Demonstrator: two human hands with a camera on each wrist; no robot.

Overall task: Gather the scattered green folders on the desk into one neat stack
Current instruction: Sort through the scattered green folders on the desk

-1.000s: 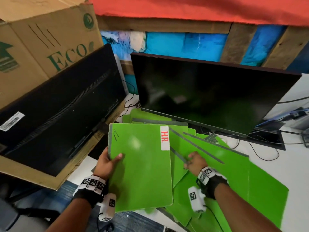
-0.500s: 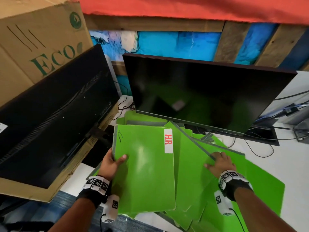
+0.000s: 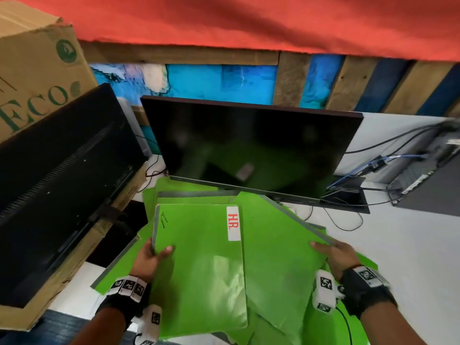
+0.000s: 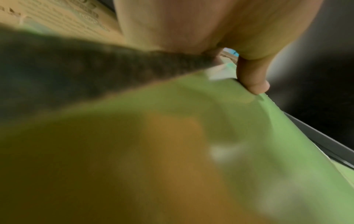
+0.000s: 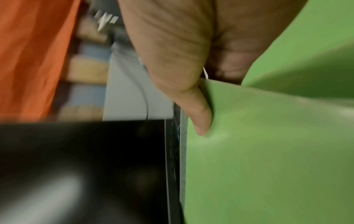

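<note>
— Below the monitor (image 3: 251,148), what do we hold?
— Our left hand (image 3: 149,260) pinches the HR folder (image 3: 199,265); our right hand (image 3: 336,255) grips the tilted folder (image 3: 278,245) beside it, over more green folders (image 3: 174,192) on the surface (image 3: 410,245).

Left hand (image 4: 220,30) close above, thumb (image 4: 252,75) pressed on the blurred green folder (image 4: 268,136), cardboard (image 4: 67,19) behind, dark screen (image 4: 316,75) at right.

The left wrist view is heavily blurred: the green folder (image 4: 249,136) is a smear. In the head view, the left hand (image 3: 149,261) hides its fingers under the labelled folder (image 3: 199,265). Lower folders (image 3: 273,329) run off the bottom edge; their count is unclear. The cardboard box (image 3: 37,78) is cut off at left.
</note>
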